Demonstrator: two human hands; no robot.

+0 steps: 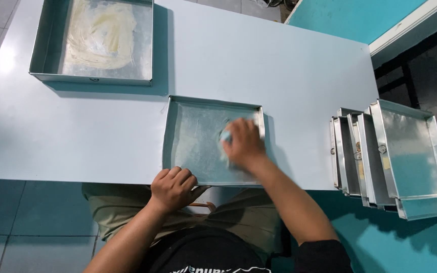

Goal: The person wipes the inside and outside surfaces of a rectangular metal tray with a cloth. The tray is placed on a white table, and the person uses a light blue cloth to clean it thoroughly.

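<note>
Centre pan: one, square metal, at table's near edge.
Right hand: inside it, pressing a pale cloth.
Left hand: curled over near rim.
Greased pan: one, far left.
Stacked pans: about five, right edge.

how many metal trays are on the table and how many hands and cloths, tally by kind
metal trays lying flat: 2, a greased tray and a middle tray
metal trays stacked on edge: about 5, overlap makes the count unsure
cloth pad: 1, under the right hand
hands: 2, the left hand grips the middle tray's near rim
total: about 10
</note>
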